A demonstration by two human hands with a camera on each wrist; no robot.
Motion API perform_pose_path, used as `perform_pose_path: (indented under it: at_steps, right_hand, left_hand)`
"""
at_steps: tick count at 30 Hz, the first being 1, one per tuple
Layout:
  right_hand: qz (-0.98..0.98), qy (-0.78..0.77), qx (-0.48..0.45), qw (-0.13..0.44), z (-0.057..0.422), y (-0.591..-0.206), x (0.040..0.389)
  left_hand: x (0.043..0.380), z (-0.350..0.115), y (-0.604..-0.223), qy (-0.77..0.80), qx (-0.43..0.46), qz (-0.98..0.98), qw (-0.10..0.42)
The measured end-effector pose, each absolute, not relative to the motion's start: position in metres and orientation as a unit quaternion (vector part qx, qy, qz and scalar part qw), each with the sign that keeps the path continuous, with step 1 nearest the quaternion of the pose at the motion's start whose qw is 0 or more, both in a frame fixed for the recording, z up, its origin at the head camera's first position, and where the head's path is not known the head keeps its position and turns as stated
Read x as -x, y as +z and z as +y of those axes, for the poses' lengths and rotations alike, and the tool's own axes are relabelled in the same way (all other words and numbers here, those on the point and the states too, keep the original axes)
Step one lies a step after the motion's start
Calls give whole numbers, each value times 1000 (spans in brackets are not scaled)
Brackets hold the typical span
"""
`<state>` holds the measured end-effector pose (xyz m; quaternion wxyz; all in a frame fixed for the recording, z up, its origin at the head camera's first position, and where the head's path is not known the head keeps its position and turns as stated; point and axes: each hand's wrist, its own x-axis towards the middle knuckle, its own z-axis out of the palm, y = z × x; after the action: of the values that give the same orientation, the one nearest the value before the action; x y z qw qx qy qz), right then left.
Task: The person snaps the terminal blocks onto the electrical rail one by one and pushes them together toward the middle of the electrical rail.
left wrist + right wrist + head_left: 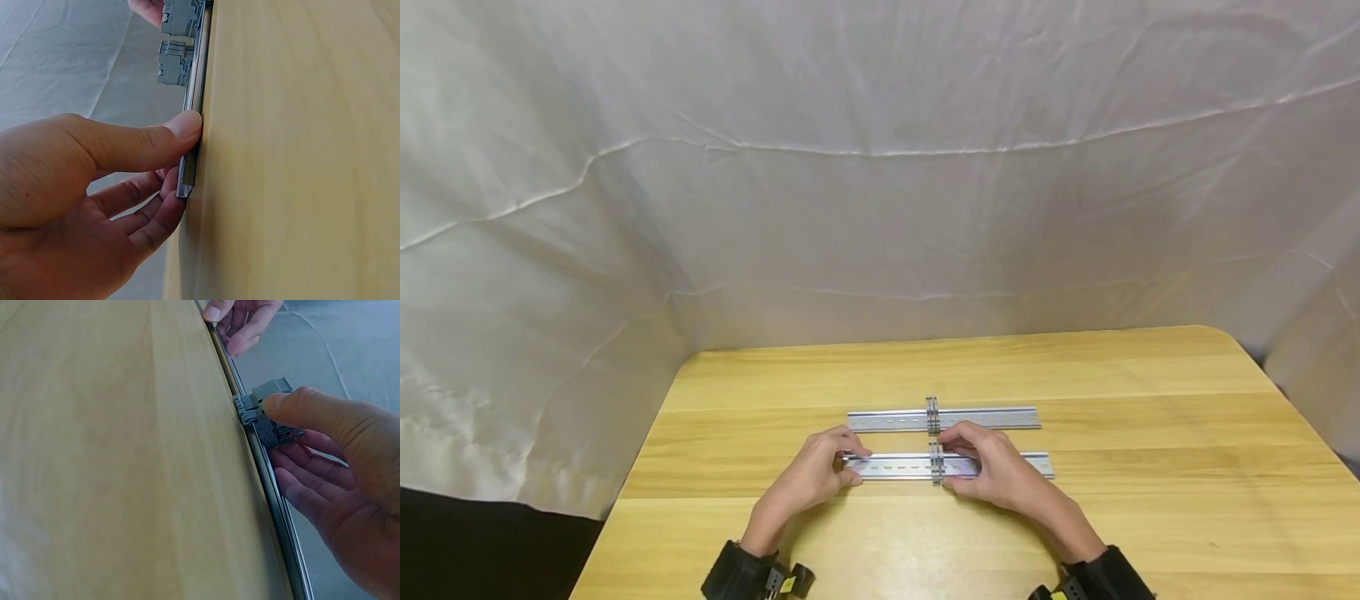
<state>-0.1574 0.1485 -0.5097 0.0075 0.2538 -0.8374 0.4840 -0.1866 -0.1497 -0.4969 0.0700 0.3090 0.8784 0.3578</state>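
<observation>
Two slotted metal DIN rails lie side by side on the wooden table. My left hand (820,468) pinches the left end of the near rail (887,468) between thumb and fingers; the left wrist view shows the thumb on the near edge of the rail (189,164). Around the middle of that rail sit grey DIN rail terminal blocks (936,463). My right hand (996,468) holds these blocks, with its thumb on their near side and fingers behind, as the right wrist view shows with the blocks (269,415).
Just behind lies the far rail (992,418), with its own terminal blocks (932,415) near its middle. The wooden table (1150,467) stretches out on both sides. A pale cloth (880,225) hangs behind the table and at its sides.
</observation>
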Motion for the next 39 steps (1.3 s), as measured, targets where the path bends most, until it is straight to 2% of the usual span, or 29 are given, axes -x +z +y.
perform_pose_path:
  at_steps: [9, 14, 22, 30, 39]
  right_hand:
    - [-854, 453, -257, 11, 158, -503, 160]
    - [-891, 386, -240, 14, 191, -487, 159]
    - [-934, 270, -233, -28, 235, -475, 151]
    - [-942, 254, -220, -10, 239, -480, 154]
    - [-940, 266, -214, -20, 238, -485, 155]
  left_hand:
    - [188, -150, -497, 364, -307, 876, 72]
    - [188, -147, -498, 363, -308, 876, 74]
    - [192, -143, -498, 360, -313, 876, 73]
    - [195, -142, -499, 357, -319, 876, 67]
    - [196, -144, -502, 354, -323, 875, 65]
